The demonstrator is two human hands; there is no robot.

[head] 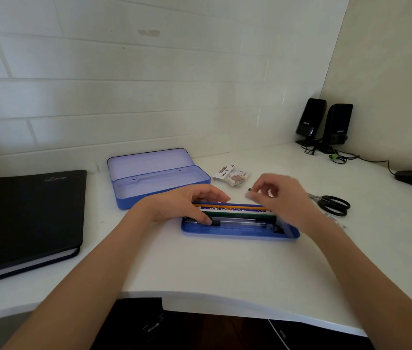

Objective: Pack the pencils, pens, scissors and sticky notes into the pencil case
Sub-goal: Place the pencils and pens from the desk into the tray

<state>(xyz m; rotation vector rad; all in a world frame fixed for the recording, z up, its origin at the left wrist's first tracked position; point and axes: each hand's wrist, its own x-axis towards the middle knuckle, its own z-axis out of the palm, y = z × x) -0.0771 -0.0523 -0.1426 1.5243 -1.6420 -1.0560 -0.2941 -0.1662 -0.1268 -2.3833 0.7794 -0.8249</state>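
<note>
— Left hand (187, 203) rests its grip on the blue tray (237, 233), thumb pressing a pen (237, 221). And the right?

— Right hand (278, 195) is blurred above the tray; its grip I cannot tell. Scissors (332, 204) lie on the worktop (212, 269), the open pencil case (157, 178) behind.

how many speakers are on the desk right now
2. Both stand side by side in the far right corner of the desk: the left speaker nearer the tiled wall, the right speaker beside it. None appear hidden.

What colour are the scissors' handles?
Black, seen in the head view: the scissors lie on the desk.
</note>
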